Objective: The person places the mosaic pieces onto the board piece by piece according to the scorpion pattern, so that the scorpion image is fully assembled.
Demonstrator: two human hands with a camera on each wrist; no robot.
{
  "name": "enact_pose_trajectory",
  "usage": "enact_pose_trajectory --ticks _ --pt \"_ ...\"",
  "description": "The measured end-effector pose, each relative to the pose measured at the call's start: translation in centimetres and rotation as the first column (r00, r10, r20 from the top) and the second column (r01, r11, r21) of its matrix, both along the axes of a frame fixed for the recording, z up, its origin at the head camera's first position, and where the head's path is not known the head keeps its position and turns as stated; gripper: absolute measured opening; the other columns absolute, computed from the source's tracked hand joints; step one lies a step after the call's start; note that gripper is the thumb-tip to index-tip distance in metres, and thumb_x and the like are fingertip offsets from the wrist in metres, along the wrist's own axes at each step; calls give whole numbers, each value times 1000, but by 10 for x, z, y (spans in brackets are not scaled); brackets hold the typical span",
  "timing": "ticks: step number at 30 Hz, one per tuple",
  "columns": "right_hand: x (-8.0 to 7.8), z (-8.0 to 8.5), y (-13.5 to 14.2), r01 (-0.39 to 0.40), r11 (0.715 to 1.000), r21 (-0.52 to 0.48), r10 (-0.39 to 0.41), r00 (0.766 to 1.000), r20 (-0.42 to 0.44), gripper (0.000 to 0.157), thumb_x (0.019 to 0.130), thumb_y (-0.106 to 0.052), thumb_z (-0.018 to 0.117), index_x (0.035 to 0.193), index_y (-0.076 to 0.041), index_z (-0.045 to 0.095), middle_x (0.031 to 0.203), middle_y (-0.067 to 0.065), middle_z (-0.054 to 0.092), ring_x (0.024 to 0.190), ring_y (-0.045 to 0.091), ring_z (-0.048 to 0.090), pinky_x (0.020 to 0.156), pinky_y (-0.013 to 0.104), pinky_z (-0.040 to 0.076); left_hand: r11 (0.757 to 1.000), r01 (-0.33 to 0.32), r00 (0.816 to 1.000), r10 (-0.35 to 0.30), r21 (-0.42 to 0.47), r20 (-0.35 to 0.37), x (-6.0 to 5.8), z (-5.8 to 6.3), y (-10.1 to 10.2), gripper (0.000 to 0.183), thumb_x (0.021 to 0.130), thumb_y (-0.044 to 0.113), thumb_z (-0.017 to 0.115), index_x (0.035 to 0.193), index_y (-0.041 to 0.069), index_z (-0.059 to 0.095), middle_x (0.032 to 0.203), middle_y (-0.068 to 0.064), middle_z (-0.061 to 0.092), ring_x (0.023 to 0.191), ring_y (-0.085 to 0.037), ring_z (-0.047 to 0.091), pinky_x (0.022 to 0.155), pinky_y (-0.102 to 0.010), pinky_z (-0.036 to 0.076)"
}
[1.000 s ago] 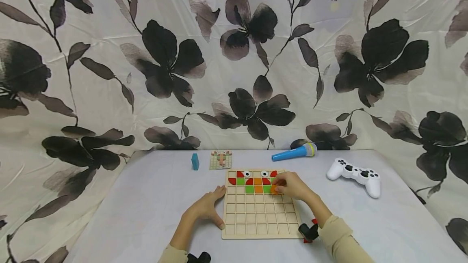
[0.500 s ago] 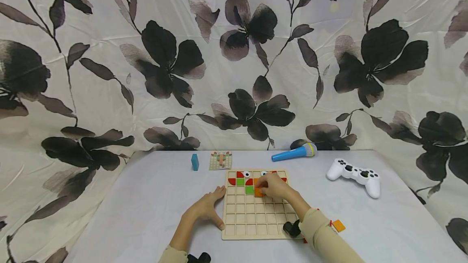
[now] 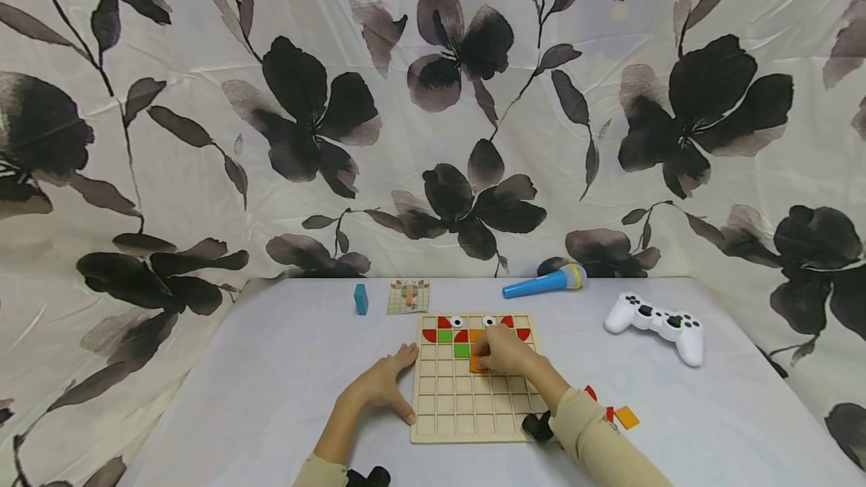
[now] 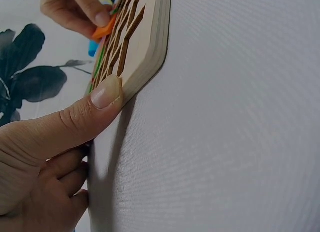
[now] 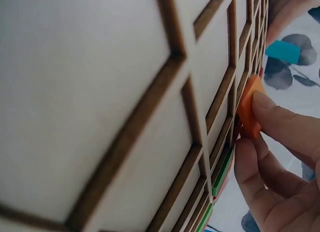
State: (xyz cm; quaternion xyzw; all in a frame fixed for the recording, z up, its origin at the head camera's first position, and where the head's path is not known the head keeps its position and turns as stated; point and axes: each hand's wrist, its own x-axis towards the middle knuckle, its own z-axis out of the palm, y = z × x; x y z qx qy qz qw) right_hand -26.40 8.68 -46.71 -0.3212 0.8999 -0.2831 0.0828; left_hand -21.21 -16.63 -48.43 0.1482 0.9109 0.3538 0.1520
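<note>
A square wooden grid board point(image 3: 487, 404) lies on the table, its upper rows partly filled with coloured tiles. My right hand point(image 3: 504, 350) pinches an orange square tile point(image 5: 251, 103) between thumb and fingers, low over the board's middle columns. The tile is tilted against the grid in the right wrist view. Red quarter-shaped tiles, a green tile point(image 3: 461, 351) and round eye tiles point(image 3: 456, 322) sit in the cells around it; my right hand hides some cells. Along the board's left edge, my left hand point(image 3: 384, 383) is spread, with its thumb point(image 4: 106, 94) pressed at the near corner.
Loose red pieces and an orange tile point(image 3: 626, 418) lie right of the board, partly behind the right sleeve point(image 3: 602, 431). Farther back are a blue block point(image 3: 361, 299), a pattern card point(image 3: 408, 297) and a blue toy microphone point(image 3: 541, 283). A white game controller point(image 3: 655, 327) lies at right.
My right hand has moved left across the board with the orange tile, then slightly nearer to me. Loose tiles at right have come into view. The left hand has stayed still.
</note>
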Motion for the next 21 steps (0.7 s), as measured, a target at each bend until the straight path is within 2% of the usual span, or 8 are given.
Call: enact_pose_trajectory --ticks 2,4,6,9,11,15,19,21 --pt "1 0 0 -15 1000 8 15 1000 -7 14 78 -1 73 91 3 74 88 13 71 80 24 65 68 34 55 1000 2 1000 -2 3 0 0 0 0 113 49 18 92 143 -4 33 150 -25 24 138 -45 19 111 -60 17" --pt "1 0 0 -41 999 19 41 999 -29 10 77 -3 74 87 2 74 80 8 71 70 17 61 61 28 52 1000 4 1000 -4 3 2 0 0 -1 113 49 18 92 143 -4 33 150 -25 24 138 -45 19 110 -61 17" --pt "1 0 -1 -77 997 26 78 996 -44 4 78 -3 73 78 1 73 65 -1 63 59 8 50 52 20 43 1000 10 1000 -10 0 0 -1 0 -1 113 50 18 92 143 -4 33 151 -24 25 139 -44 19 111 -60 17" --pt "1 0 -2 -123 992 43 126 989 -72 15 79 -3 72 65 -2 68 52 -9 38 52 4 27 47 17 23 1000 18 1000 -18 -3 -6 -1 0 -1 113 50 19 92 143 -5 33 151 -23 25 139 -42 19 111 -60 16" --pt "1 0 -3 -134 990 54 138 988 -73 17 81 -4 71 64 -4 66 51 -8 36 51 4 26 47 18 20 1000 24 1000 -24 -6 -12 -2 0 -1 113 50 20 92 143 -5 33 151 -23 26 140 -41 19 111 -59 16" --pt "2 1 -2 -132 988 78 140 985 -99 4 79 -5 73 78 -2 73 64 -1 62 56 5 41 49 17 34 999 34 999 -34 -4 -18 -2 -1 -2 113 50 20 92 143 -6 32 151 -23 25 140 -40 19 112 -59 16" --pt "2 1 -1 -121 989 85 130 986 -102 18 78 -5 74 95 -1 74 87 8 71 68 9 55 59 21 47 999 39 999 -39 1 -21 -2 -2 -2 113 50 20 92 143 -6 32 150 -24 25 140 -41 19 112 -59 15" --pt "2 1 -1 -115 990 82 122 989 -87 19 78 -6 74 96 0 74 89 8 71 69 10 56 60 21 47 999 40 999 -40 4 -21 -2 -1 -2 113 51 19 92 143 -7 32 150 -24 25 140 -41 18 112 -59 15"
